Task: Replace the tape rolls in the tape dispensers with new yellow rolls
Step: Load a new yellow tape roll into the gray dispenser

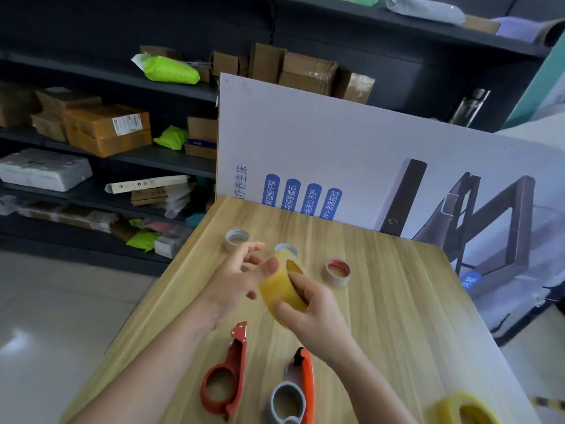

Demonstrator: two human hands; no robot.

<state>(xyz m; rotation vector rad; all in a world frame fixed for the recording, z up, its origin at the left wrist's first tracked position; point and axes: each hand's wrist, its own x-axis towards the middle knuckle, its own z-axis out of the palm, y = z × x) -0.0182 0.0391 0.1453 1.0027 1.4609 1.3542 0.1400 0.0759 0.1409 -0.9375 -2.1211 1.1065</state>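
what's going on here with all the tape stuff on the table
A person grips a yellow tape roll in the right hand above the wooden table, the open left hand beside it, thumb against the roll. The red tape dispenser and the orange and grey tape dispenser lie empty near the front edge. A red-cored used roll and a grey-cored used roll sit further back; a second yellow roll lies at the right.

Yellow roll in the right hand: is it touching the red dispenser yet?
Apart. The head view shows the right hand gripping the yellow roll, with bare table visible between it and the red dispenser.
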